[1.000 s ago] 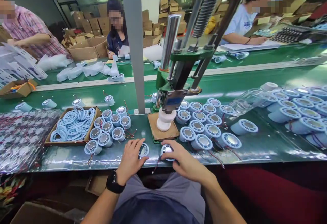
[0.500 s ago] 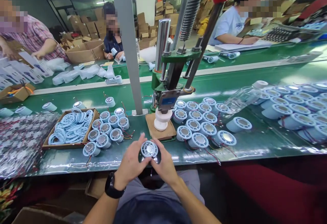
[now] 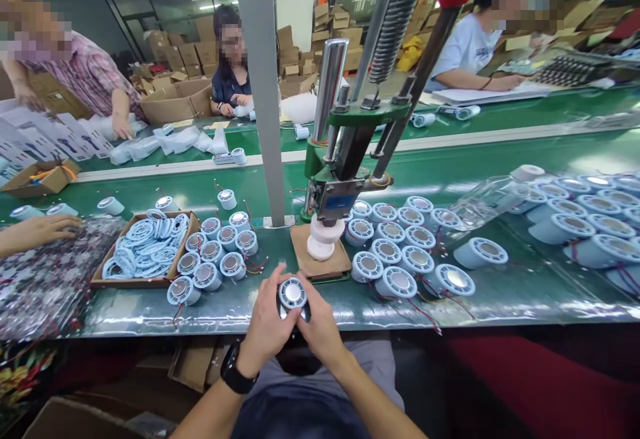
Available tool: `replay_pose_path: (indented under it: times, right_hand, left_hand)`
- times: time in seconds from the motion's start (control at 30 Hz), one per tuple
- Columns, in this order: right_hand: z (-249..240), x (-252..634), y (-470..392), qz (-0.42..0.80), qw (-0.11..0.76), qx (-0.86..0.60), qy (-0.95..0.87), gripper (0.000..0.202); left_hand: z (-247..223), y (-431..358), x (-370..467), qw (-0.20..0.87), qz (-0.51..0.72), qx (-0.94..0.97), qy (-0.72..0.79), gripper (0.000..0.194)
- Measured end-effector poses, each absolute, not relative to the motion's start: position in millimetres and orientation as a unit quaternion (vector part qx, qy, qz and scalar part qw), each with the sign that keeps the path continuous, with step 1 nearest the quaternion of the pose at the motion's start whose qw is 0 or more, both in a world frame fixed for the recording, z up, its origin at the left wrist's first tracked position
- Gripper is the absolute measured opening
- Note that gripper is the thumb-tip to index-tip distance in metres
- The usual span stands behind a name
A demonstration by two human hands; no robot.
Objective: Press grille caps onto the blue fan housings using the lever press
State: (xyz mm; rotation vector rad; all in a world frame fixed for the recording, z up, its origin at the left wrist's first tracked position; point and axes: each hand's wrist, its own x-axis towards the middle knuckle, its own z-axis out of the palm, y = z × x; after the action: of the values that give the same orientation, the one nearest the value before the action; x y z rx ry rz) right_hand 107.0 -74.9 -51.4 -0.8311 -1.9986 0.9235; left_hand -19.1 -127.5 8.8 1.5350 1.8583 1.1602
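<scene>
Between my two hands, above the bench's front edge, is a light-blue round motor housing [image 3: 293, 293] with a silver disc on top. My left hand [image 3: 270, 315], with a black watch on its wrist, grips it from the left. My right hand [image 3: 320, 322] closes on its right side, thumbs nearly meeting at the front. Just beyond them stands a green hand press [image 3: 340, 189] with a white round die [image 3: 323, 239] over a brown board [image 3: 306, 265]. Similar housings with thin wires stand left [image 3: 207, 275] and right [image 3: 400, 282] of the press.
A carton [image 3: 145, 283] of blue rings lies left, beside plastic-wrapped parts [image 3: 45, 279]. A hand [image 3: 45, 232] of another person rests on that wrap. A grey post [image 3: 265, 92] rises behind the bench. A clear bottle [image 3: 487, 199] lies right. Three people work across the belt.
The view has shifted, so most things appear slightly farther right. Another person's hand has come in at the left, over the wrapped parts. Both my hands still hold the housing.
</scene>
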Motion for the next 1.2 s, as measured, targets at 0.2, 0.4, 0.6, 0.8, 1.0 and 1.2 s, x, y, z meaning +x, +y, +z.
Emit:
replay_pose_path:
  times: [0.2,0.4,0.6,0.8,1.0,1.2]
  right_hand:
    - [-3.4,139.5,-51.9,0.319,0.3,-0.26,-0.861,0.071]
    - [217.1,179.1,30.0,-0.007,0.489,-0.262,-0.832,0.052]
    - [335.7,147.7,124.6,0.122,0.611,-0.265,-0.736,0.039]
    - [316.8,125.2,154.1,0.202,0.646,-0.226,-0.7,0.048]
    - [330.0,149.5,113.1,0.209,0.647,-0.241,-0.693,0.042]
    - [171.7,211.6,-43.8,0.044,0.654,-0.289,-0.697,0.033]
  left_hand:
    - [-14.1,-124.4,-8.5,0.234,0.458,0.539,0.667,0.054]
    - [25.3,-82.4,-37.6,0.259,0.462,0.526,0.666,0.051]
    - [53.6,-15.7,-36.6,0.272,0.507,0.563,0.593,0.05]
    - [46.6,13.1,-12.5,0.354,0.505,0.587,0.524,0.051]
    - [28.0,9.2,-12.8,0.382,0.507,0.589,0.5,0.062]
    - [13.4,0.3,-9.2,0.354,0.525,0.581,0.512,0.081]
